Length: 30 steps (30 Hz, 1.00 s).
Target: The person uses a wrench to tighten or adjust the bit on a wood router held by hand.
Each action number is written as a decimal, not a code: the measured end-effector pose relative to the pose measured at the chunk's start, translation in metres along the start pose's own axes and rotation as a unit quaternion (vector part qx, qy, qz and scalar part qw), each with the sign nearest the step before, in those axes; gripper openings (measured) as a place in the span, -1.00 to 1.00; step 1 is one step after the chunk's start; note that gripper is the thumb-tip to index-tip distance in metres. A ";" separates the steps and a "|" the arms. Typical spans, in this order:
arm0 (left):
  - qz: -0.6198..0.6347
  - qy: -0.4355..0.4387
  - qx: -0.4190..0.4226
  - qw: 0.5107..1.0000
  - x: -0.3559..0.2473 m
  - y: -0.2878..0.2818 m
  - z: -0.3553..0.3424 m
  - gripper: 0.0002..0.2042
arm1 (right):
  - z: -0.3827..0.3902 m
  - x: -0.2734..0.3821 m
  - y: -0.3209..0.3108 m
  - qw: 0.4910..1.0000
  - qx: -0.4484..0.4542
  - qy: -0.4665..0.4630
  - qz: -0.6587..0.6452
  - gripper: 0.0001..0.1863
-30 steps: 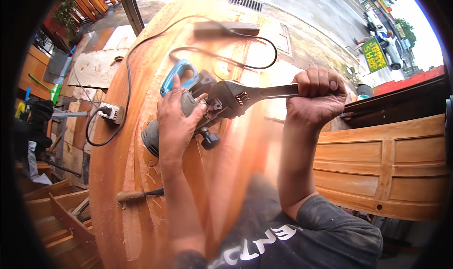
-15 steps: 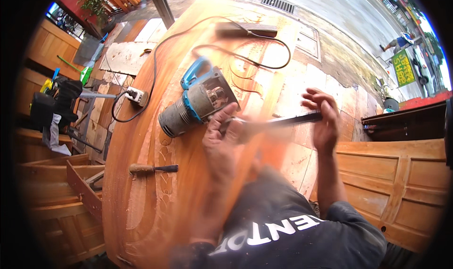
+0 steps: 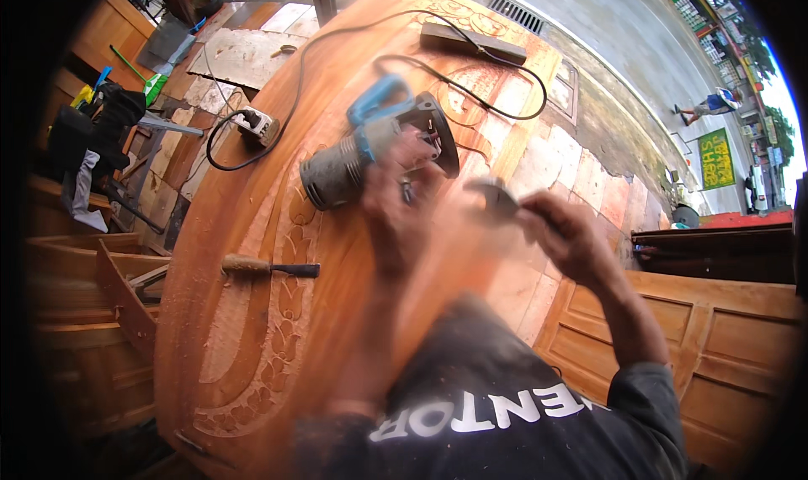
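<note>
A router [image 3: 332, 175] with a grey ribbed body and blue handle lies on its side on a carved wooden panel [image 3: 345, 286]. At its base, my left hand [image 3: 400, 211] is curled and smeared by motion. A small metallic bit shows between its fingers, too blurred to name. To the right, my right hand [image 3: 568, 232] grips a dark wrench [image 3: 497, 201], its rounded end pointing toward the router and blurred; a gap separates it from my left hand. A chisel [image 3: 269, 266] with a wooden handle rests on the panel at the left.
A dark block [image 3: 473, 42] lies at the panel's far end, near the looping black cord [image 3: 341, 30]. The cord's plug sits in a white power strip [image 3: 255, 125] at the left. A panelled door [image 3: 690, 337] stands at the right, beyond my right arm.
My right hand has moved left and down and now grips the dark tool, which earlier spanned between both hands. My left hand has shifted up against the router's base. The whole view has turned slightly.
</note>
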<state>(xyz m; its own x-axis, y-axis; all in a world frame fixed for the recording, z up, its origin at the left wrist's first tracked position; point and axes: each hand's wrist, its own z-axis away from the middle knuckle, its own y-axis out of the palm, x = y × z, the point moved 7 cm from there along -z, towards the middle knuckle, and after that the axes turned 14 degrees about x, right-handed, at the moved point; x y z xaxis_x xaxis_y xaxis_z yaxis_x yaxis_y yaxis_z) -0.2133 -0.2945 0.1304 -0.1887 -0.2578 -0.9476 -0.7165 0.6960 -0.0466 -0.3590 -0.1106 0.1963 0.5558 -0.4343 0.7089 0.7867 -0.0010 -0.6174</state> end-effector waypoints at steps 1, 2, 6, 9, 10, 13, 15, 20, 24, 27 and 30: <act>-0.230 0.056 -0.064 0.969 -0.011 -0.031 -0.010 -0.57 | -0.011 0.016 -0.005 1.000 0.018 0.009 -0.008 -0.77; -0.251 0.040 -0.034 0.966 0.004 -0.046 -0.023 -0.56 | -0.025 0.032 -0.012 0.999 0.033 0.022 -0.011 -0.77; -0.369 0.003 0.070 0.927 0.047 -0.050 -0.049 -0.44 | -0.072 0.065 -0.023 0.981 -0.012 -0.014 0.194 -0.70; -0.388 -0.027 0.098 0.916 0.055 -0.046 -0.051 -0.34 | -0.097 0.071 -0.021 0.962 -0.011 0.075 0.263 -0.59; -0.378 -0.040 0.102 0.919 0.056 -0.047 -0.052 -0.32 | -0.102 0.078 -0.019 0.960 -0.010 0.090 0.264 -0.57; -0.381 -0.051 0.100 0.918 0.055 -0.042 -0.056 -0.24 | -0.115 0.065 -0.019 0.965 -0.004 0.098 0.243 -0.54; -0.367 -0.089 0.109 0.919 0.051 -0.042 -0.061 -0.19 | -0.117 0.070 -0.018 0.959 -0.004 0.111 0.262 -0.52; -0.367 -0.125 0.115 0.914 0.055 -0.046 -0.067 -0.14 | -0.126 0.095 -0.014 0.919 0.009 0.188 0.345 -0.49; -0.379 -0.093 0.089 0.916 0.056 -0.046 -0.064 -0.09 | -0.136 0.105 -0.013 0.891 0.002 0.219 0.397 -0.49; -0.369 -0.083 0.091 0.921 0.056 -0.046 -0.063 -0.06 | -0.140 0.105 -0.014 0.882 -0.008 0.205 0.423 -0.48; -0.350 -0.063 0.088 0.930 0.058 -0.049 -0.061 -0.06 | -0.137 0.090 -0.014 0.890 -0.032 0.211 0.402 -0.45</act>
<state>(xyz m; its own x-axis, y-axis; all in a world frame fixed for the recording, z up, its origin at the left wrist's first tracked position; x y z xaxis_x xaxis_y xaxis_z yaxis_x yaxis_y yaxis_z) -0.2300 -0.3843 0.0967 0.3718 -0.6166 -0.6939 -0.5108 0.4883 -0.7076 -0.3565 -0.2733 0.2220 0.7720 -0.6166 -0.1546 0.1549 0.4183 -0.8950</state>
